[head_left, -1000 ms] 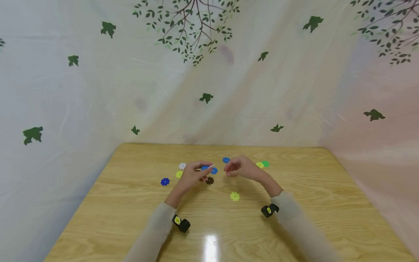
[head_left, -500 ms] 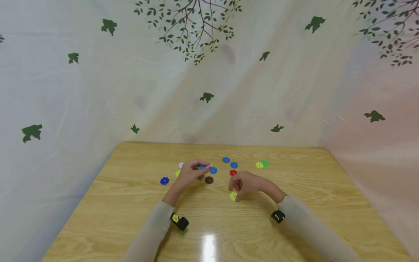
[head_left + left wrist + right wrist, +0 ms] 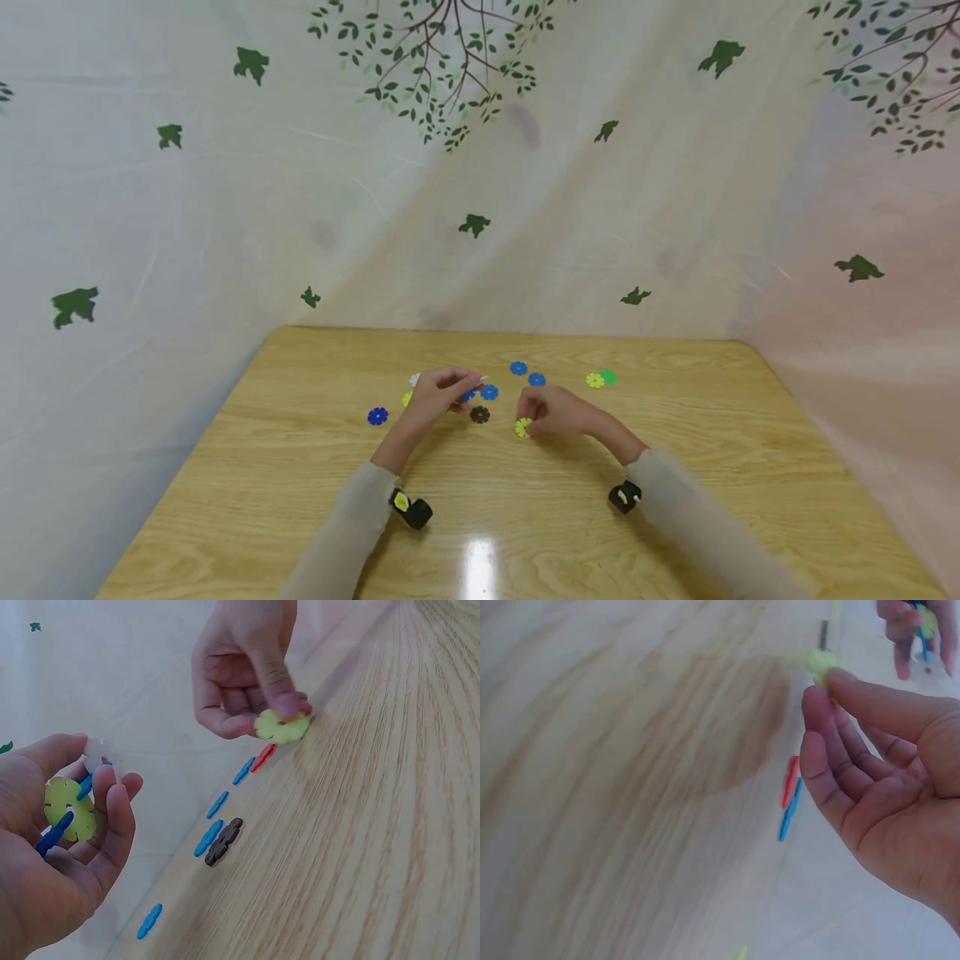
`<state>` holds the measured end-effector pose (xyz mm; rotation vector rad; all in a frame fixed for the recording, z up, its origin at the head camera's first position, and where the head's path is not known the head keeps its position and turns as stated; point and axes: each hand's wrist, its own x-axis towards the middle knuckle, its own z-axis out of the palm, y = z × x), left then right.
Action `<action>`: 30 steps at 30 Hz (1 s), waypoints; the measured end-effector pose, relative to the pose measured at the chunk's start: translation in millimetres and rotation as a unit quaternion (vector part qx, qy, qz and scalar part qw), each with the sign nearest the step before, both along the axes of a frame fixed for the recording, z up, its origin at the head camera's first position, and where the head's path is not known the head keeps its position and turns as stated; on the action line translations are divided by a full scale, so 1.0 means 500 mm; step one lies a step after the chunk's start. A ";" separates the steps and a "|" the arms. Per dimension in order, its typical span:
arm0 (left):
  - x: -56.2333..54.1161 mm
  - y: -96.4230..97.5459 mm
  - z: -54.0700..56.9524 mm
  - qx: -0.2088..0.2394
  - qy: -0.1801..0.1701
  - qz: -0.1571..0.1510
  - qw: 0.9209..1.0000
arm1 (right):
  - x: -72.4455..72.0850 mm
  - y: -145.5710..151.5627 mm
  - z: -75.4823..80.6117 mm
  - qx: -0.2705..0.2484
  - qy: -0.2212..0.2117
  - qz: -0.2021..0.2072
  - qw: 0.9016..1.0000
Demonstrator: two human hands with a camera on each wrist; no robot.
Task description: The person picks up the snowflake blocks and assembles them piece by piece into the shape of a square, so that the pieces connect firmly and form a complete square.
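My left hand (image 3: 438, 400) holds a short chain of notched plastic discs, raised over the table. In the left wrist view, a dark blue disc (image 3: 54, 834), a yellow disc (image 3: 61, 796), a blue disc (image 3: 85, 784) and a translucent white disc (image 3: 98, 751) are slotted together, the white one at the fingertips. To the right, my right hand (image 3: 561, 412) pinches a single loose yellow disc (image 3: 522, 428) by its edge between thumb and fingers. A red disc (image 3: 262, 757) lies on the table beyond it, hidden by the hand in the head view.
On the wooden table (image 3: 300, 517) lie a brown disc (image 3: 480, 414), a dark blue disc (image 3: 377, 416) and several blue discs, one (image 3: 518, 367) farther back. A yellow disc (image 3: 595, 380) overlaps a green disc (image 3: 608, 377) at right. A printed cloth (image 3: 375, 250) hangs behind.
My right hand has come down from beside the chain to the yellow disc on the table, taken hold of it and lifted it slightly up and leftward. My left hand has hardly moved.
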<state>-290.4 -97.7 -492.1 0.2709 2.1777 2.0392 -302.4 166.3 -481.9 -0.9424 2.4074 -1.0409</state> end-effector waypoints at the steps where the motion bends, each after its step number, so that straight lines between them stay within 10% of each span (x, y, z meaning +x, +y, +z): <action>1: 0.001 0.000 0.001 0.000 0.000 0.001 1.000 | -0.004 -0.002 0.000 -0.012 0.003 -0.008 1.000; 10: 0.004 0.006 0.002 -0.006 0.007 -0.002 1.000 | -0.027 -0.027 0.021 -0.155 -0.050 -0.098 0.982; 30: -0.004 0.003 -0.011 0.002 -0.003 0.007 1.000 | -0.035 -0.081 0.032 -0.244 -0.084 -0.174 0.950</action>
